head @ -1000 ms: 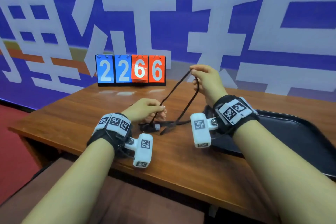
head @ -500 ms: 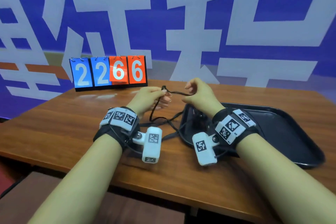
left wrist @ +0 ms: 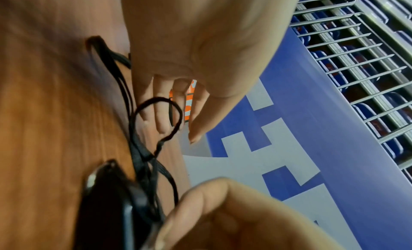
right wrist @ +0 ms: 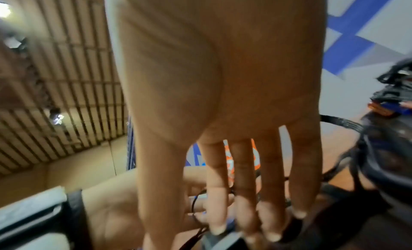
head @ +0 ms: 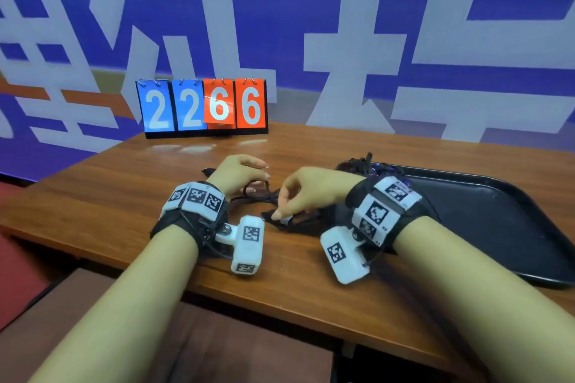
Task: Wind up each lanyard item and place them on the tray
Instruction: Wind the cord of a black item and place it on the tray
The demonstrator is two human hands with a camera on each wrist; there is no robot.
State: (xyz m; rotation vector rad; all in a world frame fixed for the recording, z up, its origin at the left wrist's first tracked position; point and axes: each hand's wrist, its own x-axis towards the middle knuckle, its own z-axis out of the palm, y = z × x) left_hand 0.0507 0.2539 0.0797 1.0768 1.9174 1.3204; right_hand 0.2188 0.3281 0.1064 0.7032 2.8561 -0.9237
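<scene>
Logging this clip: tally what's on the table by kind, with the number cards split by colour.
Blue number cards: 2
Orange number cards: 2
Tray: 1
Lanyard being wound: 1
Wound lanyards heaped on the tray: too tangled to count
Total: 6, plus the heap

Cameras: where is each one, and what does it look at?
Head: worn up top, looks down at the table, tray, both forearms and hands.
Left wrist: looks along the left hand at the black lanyard.
Right wrist: looks along the right hand toward the same cord.
Both wrist views share the lanyard.
</scene>
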